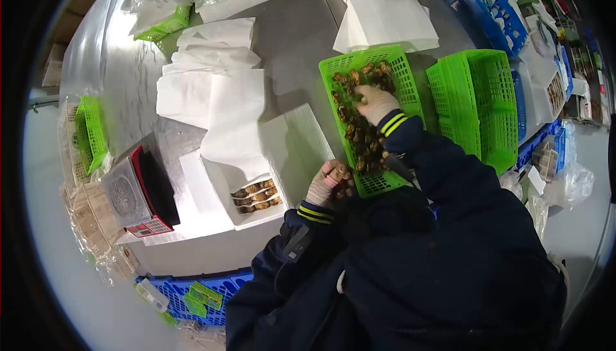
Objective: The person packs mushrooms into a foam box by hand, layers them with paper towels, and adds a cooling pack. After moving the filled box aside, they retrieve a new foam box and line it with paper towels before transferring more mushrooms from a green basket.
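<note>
My right hand [377,103], in a pale glove, reaches into a green plastic basket [410,85]. Its fingers are pinched among dark brown, lumpy pieces [364,139] whose kind I cannot make out; whether one is between the fingertips is hidden. Just left of the basket's near end, my left hand [325,183], also gloved, is closed around several of these brown lumpy pieces [343,187]. Beside that hand stands a white foam box [292,139] lined with white paper [234,133]. Rows of similar brown pieces [255,196] lie at its near end.
A stack of green baskets [478,104] stands to the right. At left is a red-edged scale [138,190]. White sheets [385,20] lie at the back of the metal table [292,43]. Blue crates [491,14] are at the far right; a blue crate [186,296] sits below the near edge.
</note>
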